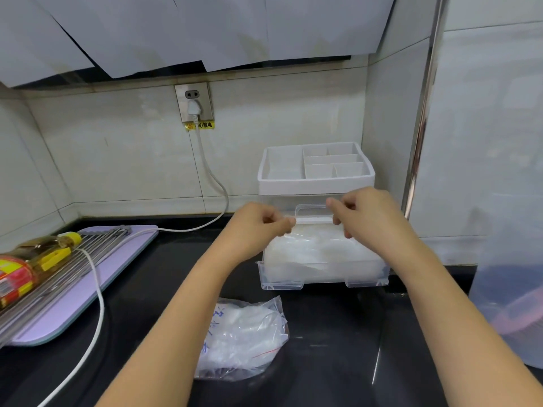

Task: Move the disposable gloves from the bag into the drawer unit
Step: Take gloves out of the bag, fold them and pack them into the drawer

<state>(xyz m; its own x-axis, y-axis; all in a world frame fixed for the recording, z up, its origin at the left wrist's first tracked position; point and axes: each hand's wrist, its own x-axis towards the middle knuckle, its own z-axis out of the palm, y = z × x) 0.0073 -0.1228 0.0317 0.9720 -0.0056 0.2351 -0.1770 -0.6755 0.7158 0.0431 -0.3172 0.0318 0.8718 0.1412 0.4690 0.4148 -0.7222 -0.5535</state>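
My left hand (pixel 258 227) and right hand (pixel 363 214) pinch the gloves (pixel 320 251) over the open drawer (pixel 323 277). They look light, floppy and slippery, so I'd grip the stack edges. Bag (pixel 244 339) lies in front of the drawer.

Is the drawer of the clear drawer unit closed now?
No, the drawer is pulled out of the drawer unit toward the person, with disposable gloves lying in it.

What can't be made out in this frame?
- Head view: whether left hand and right hand pinch a glove; clear film vanishes against the drawer.
- Head view: how many gloves remain in the bag; crumpled plastic hides them.
- Head view: bottle label, cut off by left edge.
- Head view: container contents, blurred, cut by right edge.
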